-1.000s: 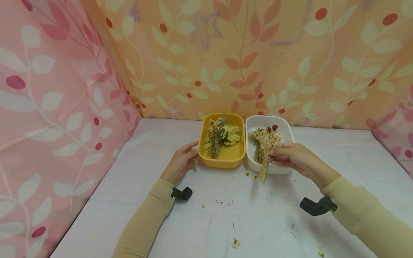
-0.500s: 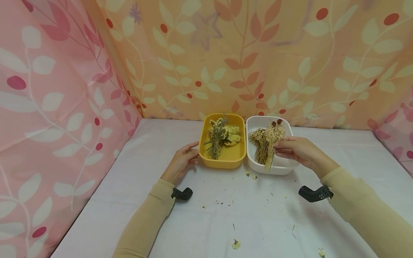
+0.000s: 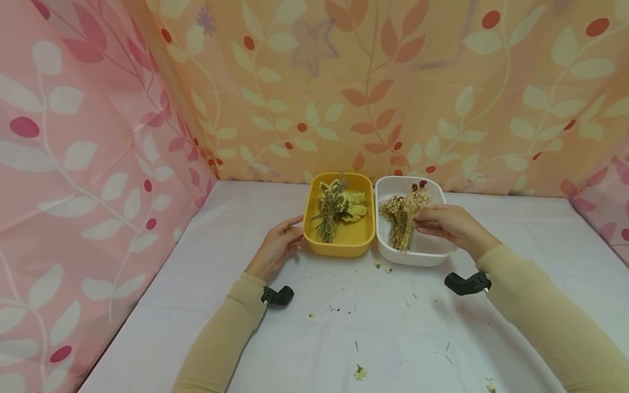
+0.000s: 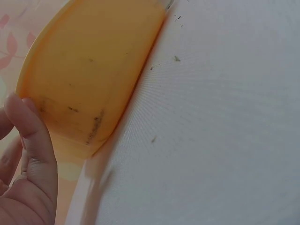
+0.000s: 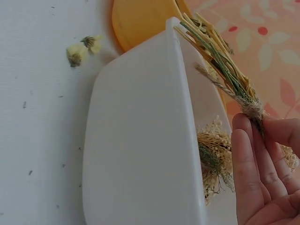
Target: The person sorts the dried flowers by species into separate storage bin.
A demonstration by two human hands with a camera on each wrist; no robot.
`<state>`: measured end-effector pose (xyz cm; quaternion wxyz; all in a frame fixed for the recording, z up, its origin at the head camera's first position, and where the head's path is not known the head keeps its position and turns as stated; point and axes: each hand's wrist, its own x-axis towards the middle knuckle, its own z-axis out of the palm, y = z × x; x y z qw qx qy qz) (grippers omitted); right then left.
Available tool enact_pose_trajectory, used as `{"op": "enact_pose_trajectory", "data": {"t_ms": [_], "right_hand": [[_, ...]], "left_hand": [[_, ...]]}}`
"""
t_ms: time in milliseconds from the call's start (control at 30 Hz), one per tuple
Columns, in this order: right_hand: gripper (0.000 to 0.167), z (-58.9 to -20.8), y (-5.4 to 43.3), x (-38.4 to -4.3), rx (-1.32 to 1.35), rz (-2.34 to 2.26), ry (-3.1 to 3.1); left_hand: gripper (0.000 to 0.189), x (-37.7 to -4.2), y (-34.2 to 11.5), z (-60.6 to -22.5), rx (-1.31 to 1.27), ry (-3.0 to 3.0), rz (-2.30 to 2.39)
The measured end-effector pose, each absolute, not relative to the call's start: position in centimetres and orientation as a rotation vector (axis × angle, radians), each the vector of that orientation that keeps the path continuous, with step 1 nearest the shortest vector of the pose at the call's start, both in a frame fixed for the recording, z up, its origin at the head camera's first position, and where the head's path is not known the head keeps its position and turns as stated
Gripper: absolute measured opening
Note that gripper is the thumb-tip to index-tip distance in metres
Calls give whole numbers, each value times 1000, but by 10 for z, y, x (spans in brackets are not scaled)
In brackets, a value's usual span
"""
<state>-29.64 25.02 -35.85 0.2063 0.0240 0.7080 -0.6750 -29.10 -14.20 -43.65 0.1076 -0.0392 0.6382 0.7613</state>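
Observation:
My right hand [image 3: 454, 226] pinches a small dried flower bouquet [image 3: 417, 199] at its twine-wrapped stems, over the white bin [image 3: 425, 259]. The bouquet has pale tiny blossoms and dark red heads on top; its tied stems [image 5: 229, 77] show in the right wrist view. Another pale dried bunch [image 5: 215, 154] lies inside the white bin. My left hand [image 3: 277, 245] is at the left side of the yellow bin [image 3: 339, 250], its fingertips against the wall. Inside that bin lie a tied greenish bouquet [image 3: 330, 210] and yellow flower heads [image 3: 354, 207].
Both bins stand side by side at the back of the white-covered table [image 3: 275, 349], near a patterned orange cloth [image 3: 275, 109]. Fallen yellow blossoms [image 3: 360, 373] and stem crumbs lie scattered in front. A pink patterned cloth [image 3: 98, 180] closes off the left side.
My right hand has carried the bouquet from over the white bin's front edge back into the bin's outline, stems now beside the other bunch. The left hand stays on the yellow bin.

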Motion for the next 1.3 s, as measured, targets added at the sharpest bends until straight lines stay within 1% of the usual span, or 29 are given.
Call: {"op": "enact_pose_trajectory", "data": {"t_ms": [267,433,467,500,667,833,900,967,1067,1300], "right_hand": [[20,-363,244,-307,82,-1866,2022],[15,-370,238,-311,61,-1808,2073],[9,-371,237,-312,69,-1788,2090],[9,-373,236,-314,78,-1768,2106],[33,-378,233,-320,134,-1686,2155],[13,-381,232,-320,163,-1696,2104],[8,-382,232,-319,177,-1699,2080],[7,-383,232,-318,193,-1705,2061],[10,-385,233,-318,206,-1715,2046],[9,-385,236,-315,161,-1722,2031]], "left_hand": [[42,-292,-142,-437,-117,1891,2230],[43,-292,-141,-437,-115,1899,2224],[43,-292,-141,-437,-113,1900,2222],[43,-292,-141,-437,-112,1904,2220],[43,-292,-141,-437,-111,1897,2227],[42,-291,-140,-436,-128,1899,2226],[42,-290,-140,-435,-131,1899,2224],[43,-290,-140,-435,-130,1898,2222],[44,-290,-140,-435,-124,1898,2220],[43,-290,-141,-435,-121,1908,2220]]}}
